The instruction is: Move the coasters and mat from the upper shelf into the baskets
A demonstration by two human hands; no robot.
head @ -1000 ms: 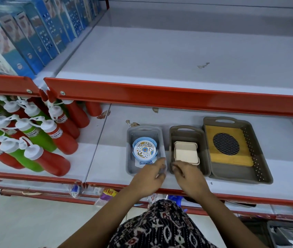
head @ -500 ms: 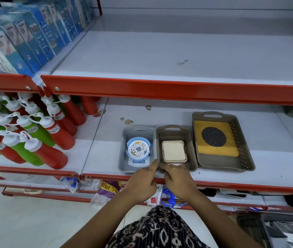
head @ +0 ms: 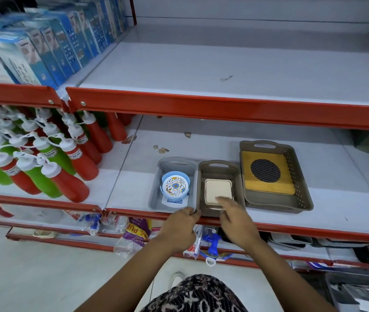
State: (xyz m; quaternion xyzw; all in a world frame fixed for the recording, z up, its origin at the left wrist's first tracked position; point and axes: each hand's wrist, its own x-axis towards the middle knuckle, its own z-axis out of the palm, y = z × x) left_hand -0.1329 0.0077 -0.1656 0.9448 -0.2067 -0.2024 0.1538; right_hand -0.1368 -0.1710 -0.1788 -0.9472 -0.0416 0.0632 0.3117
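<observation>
Left hand (head: 182, 222) pinching grey plastic basket (head: 172, 185) rim, right hand (head: 233, 212) fingers spread over square cream coasters (head: 217, 192)

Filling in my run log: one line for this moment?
left hand on brown basket rim | right hand over square coasters | upper shelf bare

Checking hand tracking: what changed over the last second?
The right hand went from the near rim of the middle brown basket forward onto the cream square coasters; whether it has a grip on them is unclear. The left hand stayed gripping the basket rims at the near edge. The round blue coasters and yellow mat stayed in their baskets.
</observation>
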